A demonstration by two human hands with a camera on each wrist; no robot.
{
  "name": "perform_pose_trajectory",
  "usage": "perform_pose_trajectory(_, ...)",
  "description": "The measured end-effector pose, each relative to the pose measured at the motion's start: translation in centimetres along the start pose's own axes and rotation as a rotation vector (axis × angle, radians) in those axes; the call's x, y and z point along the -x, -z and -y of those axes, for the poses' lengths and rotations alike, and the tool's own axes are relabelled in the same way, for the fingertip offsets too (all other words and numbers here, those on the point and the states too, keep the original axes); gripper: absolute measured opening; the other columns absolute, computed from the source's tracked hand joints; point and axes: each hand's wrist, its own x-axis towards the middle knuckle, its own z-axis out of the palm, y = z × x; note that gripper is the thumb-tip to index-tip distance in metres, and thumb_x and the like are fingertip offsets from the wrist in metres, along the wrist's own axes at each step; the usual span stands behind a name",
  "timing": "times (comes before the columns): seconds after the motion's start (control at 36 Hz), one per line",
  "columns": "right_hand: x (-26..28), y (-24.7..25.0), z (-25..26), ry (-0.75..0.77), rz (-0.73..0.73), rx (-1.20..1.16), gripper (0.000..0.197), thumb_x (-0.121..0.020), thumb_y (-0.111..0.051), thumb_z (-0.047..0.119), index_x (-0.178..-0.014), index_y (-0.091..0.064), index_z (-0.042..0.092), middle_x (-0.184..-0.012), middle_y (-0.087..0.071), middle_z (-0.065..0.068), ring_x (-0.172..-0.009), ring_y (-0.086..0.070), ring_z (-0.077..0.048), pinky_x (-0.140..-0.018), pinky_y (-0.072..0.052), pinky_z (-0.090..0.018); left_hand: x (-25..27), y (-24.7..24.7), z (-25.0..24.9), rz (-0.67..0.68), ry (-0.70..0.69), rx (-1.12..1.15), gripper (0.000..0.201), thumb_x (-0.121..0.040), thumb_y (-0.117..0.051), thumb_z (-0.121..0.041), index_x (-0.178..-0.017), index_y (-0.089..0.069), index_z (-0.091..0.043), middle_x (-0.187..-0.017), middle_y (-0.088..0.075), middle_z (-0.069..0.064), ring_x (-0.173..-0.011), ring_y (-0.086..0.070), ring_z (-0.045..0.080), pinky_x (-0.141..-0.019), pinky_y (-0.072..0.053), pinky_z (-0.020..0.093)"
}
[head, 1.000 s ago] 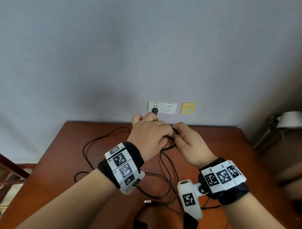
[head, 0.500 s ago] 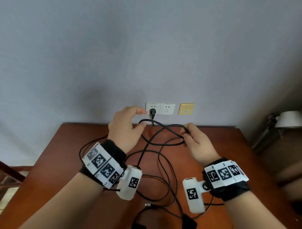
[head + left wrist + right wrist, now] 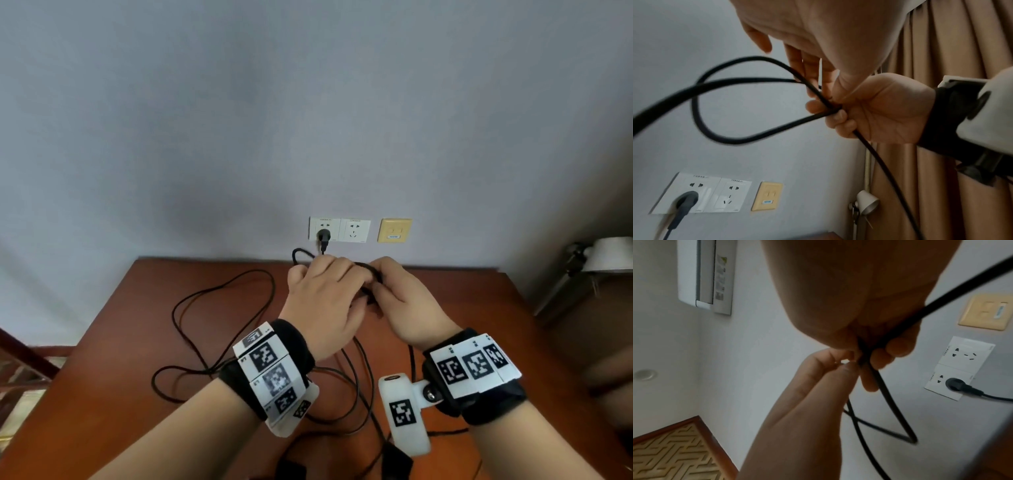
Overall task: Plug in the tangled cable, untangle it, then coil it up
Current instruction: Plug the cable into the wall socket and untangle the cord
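A: What do I have, biggest first?

B: I see the wooden table (image 3: 144, 308) with most of the black cable (image 3: 219, 305) sprawled on it in loose loops. Its plug (image 3: 323, 236) sits in the left wall socket (image 3: 324, 229).

A: And my hands?

B: Raised together near the wall. My right hand (image 3: 879, 110) has its fingers curled round a small loop of cable. My left hand (image 3: 322, 305) pinches that same bundle, touching the right.
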Motion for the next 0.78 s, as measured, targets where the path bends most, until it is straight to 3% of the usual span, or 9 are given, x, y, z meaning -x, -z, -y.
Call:
perform_pose_trajectory(0.08,0.1,0.0,0.3,-0.010,-0.006,-0.061,0.027,-0.088,-0.039,-0.005,-0.096,-0.052,0.016,-0.075,-0.059,0.009,-0.063,-0.056,0.003,-0.061,-0.043,-0.014,-0.1,-0.1,0.7,0.033,0.023,0.005,0.020,-0.083,-0.046,-0.049,-0.096,-0.051,-0.034,-0.094,-0.058,-0.018,-0.093,-0.043,0.012,-0.070,-0.021,0.033)
perform_pose_trajectory(0.22,0.4,0.5,-0.8,-0.041,-0.021,0.023,0.022,-0.089,-0.040,0.007,-0.098,-0.055,0.022,-0.078,-0.066,0.004,-0.068,-0.057,-0.005,-0.063,-0.046,-0.027,0.0,0.1,1.7,0.044,0.193,0.317,0.031,-0.079,-0.056,-0.059,-0.070,-0.043,-0.033,-0.068,-0.053,-0.015,-0.073,-0.045,0.004,-0.069,-0.034,0.031)
perform_pose_trajectory(0.31,0.9,1.1,-1.8,-0.108,-0.096,0.015,0.022,-0.096,-0.041,0.008,-0.088,-0.054,0.024,-0.072,-0.066,0.003,-0.065,-0.057,-0.026,-0.060,-0.049,-0.042,-0.1,0.9,2.8,-0.133,0.344,0.599,0.026,-0.082,-0.069,-0.042,-0.067,-0.051,-0.029,-0.063,-0.055,-0.015,-0.063,-0.050,-0.001,-0.064,-0.039,0.018)
perform_pose_trajectory(0.36,1.3,1.4,-2.5,-0.157,-0.166,-0.016,0.022,-0.097,-0.042,0.009,-0.084,-0.055,0.021,-0.070,-0.066,0.004,-0.061,-0.055,-0.025,-0.059,-0.048,-0.037,-0.3,1.5,3.9,-0.290,0.436,0.682,0.025,-0.086,-0.067,-0.034,-0.068,-0.054,-0.022,-0.060,-0.051,-0.014,-0.059,-0.046,-0.002,-0.059,-0.035,0.011)
perform_pose_trajectory(0.5,1.9,1.8,-3.7,-0.221,-0.233,-0.039,0.020,-0.097,-0.041,0.009,-0.085,-0.055,0.017,-0.070,-0.065,-0.001,-0.060,-0.054,-0.021,-0.060,-0.046,-0.031,-0.4,2.1,6.4,-0.480,0.601,0.768,0.036,-0.095,-0.054,-0.037,-0.063,-0.048,-0.023,-0.055,-0.042,-0.013,-0.054,-0.037,0.003,-0.059,-0.031,0.029)
perform_pose_trajectory(0.56,2.0,1.5,-3.8,-0.222,-0.235,-0.016,0.023,-0.098,-0.040,0.010,-0.083,-0.054,0.020,-0.070,-0.066,0.002,-0.056,-0.051,-0.018,-0.056,-0.043,-0.028,-0.3,1.9,6.2,-0.386,0.568,0.708,0.031,-0.098,-0.049,-0.034,-0.069,-0.055,-0.023,-0.065,-0.055,-0.011,-0.061,-0.048,0.000,-0.067,-0.038,0.027)
perform_pose_trajectory(0.61,2.1,1.2,-3.5,-0.211,-0.225,0.005,0.025,-0.098,-0.039,0.011,-0.082,-0.054,0.023,-0.071,-0.066,0.004,-0.054,-0.050,-0.012,-0.053,-0.042,-0.024,-0.1,1.6,6.0,-0.315,0.532,0.598,0.018,-0.096,-0.044,-0.036,-0.093,-0.061,-0.032,-0.097,-0.066,-0.012,-0.091,-0.057,-0.001,-0.089,-0.045,0.033)
perform_pose_trajectory(0.67,2.1,0.9,-3.2,-0.194,-0.200,0.015,0.025,-0.099,-0.040,0.013,-0.082,-0.054,0.024,-0.072,-0.066,0.005,-0.053,-0.049,-0.010,-0.053,-0.041,-0.022,0.0,1.4,5.3,-0.285,0.490,0.503,0.030,-0.093,-0.045,-0.032,-0.121,-0.052,-0.038,-0.127,-0.055,-0.015,-0.118,-0.050,0.009,-0.104,-0.038,0.046)
perform_pose_trajectory(0.78,1.9,0.4,-2.5,-0.162,-0.140,0.055,0.024,-0.098,-0.039,0.012,-0.087,-0.054,0.027,-0.074,-0.067,0.006,-0.057,-0.052,-0.009,-0.055,-0.042,-0.019,-0.1,2.3,2.1,-0.320,0.264,0.407,0.043,-0.088,-0.055,-0.012,-0.129,-0.049,-0.025,-0.130,-0.051,-0.008,-0.124,-0.045,0.014,-0.105,-0.037,0.044)
